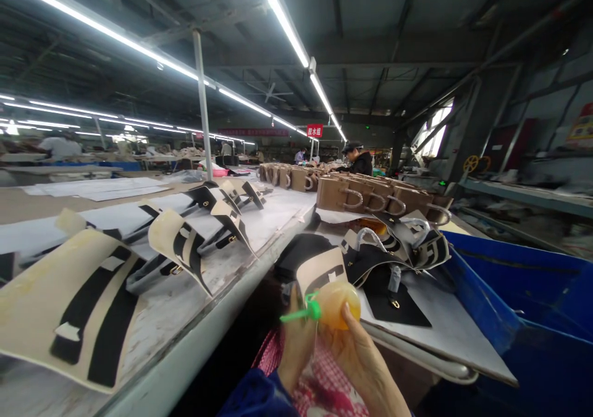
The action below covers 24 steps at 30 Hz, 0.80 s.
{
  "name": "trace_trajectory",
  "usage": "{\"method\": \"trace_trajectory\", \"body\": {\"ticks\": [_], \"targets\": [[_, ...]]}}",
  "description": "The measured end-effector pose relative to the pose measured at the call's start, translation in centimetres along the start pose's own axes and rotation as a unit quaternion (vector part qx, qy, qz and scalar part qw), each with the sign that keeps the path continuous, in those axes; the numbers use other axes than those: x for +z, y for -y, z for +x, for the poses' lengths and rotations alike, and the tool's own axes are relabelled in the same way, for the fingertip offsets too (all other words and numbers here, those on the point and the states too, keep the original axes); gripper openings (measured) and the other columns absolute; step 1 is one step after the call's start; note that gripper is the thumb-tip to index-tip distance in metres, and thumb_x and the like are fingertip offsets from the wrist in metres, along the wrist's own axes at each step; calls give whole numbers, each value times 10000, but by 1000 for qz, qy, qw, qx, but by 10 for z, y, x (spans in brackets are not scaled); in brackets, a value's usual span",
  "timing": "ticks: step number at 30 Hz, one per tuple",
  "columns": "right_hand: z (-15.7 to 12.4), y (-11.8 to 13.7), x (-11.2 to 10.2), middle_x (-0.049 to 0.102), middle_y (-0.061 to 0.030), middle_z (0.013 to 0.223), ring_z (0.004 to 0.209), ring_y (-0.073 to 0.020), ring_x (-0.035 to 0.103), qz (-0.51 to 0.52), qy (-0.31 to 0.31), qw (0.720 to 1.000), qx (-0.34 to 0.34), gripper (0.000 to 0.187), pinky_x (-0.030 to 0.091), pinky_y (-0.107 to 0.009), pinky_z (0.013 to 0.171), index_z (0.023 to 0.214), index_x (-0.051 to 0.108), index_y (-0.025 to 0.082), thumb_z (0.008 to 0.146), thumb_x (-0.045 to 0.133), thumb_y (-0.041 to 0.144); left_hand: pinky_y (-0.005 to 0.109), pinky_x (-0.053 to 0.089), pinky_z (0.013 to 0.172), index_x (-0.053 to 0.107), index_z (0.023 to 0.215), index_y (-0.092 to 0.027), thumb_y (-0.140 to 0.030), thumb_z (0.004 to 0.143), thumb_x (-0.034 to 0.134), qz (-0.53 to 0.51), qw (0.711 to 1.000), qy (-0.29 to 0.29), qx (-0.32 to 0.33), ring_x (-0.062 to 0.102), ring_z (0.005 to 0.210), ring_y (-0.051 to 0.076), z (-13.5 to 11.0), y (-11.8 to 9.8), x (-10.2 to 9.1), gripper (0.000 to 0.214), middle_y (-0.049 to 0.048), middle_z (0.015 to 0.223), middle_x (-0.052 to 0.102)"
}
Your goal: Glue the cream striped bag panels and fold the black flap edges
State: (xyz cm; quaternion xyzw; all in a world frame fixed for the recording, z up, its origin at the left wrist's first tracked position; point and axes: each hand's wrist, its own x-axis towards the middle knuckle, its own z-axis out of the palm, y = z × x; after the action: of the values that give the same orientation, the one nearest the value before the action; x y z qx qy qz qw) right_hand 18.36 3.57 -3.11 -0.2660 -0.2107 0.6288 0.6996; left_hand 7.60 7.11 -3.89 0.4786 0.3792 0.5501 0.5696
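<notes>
In my right hand [354,349] is a squeeze bottle [340,306] of yellow-orange liquid, its green nozzle [314,309] pointing left. My left hand [296,336] is behind the nozzle, fingers closed at the lower left edge of a cream and black bag panel [319,265]. The bottle covers the lower part of that panel, and some left fingers are hidden. Just right of it, black and cream bag pieces [375,256] with wrapped handles are piled on a board. A black piece [396,299] with a gold clasp lies at the front of this pile.
Curved cream and black panels [92,299] stand along the long table [185,330] at left. Rows of brown bags [352,191] with wrapped handles are farther back. A blue bin [523,293] borders the right side. Another person [360,159] in dark clothing is beyond the bags.
</notes>
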Motion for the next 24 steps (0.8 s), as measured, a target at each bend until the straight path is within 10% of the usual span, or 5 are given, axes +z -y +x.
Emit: {"method": "trace_trajectory", "body": {"ticks": [11,17,24], "targets": [[13,51,-12,762,-54,937,817,-179,725,-16,-83,988,-133,490,615,-241,720,902,735,174,530,969,391,401,496,1023,683,1137,-123,-245,770,715,-75,995,-44,-47,675,1155,319,2,-19,-33,388,140,1171,755],[-11,53,13,757,-80,941,876,-237,720,-96,-63,972,-207,473,603,-339,785,931,746,184,575,933,434,309,583,689,707,1005,-147,-247,685,812,-153,979,5,-134,763,796,257,-38,-43,-34,352,69,865,802],[-48,55,39,701,-13,794,676,-174,623,-299,-36,910,-284,448,527,-270,624,941,725,211,564,924,349,309,581,691,688,1123,-167,-206,671,805,-215,961,38,-168,761,797,260,-62,-61,-20,469,60,851,798]]}}
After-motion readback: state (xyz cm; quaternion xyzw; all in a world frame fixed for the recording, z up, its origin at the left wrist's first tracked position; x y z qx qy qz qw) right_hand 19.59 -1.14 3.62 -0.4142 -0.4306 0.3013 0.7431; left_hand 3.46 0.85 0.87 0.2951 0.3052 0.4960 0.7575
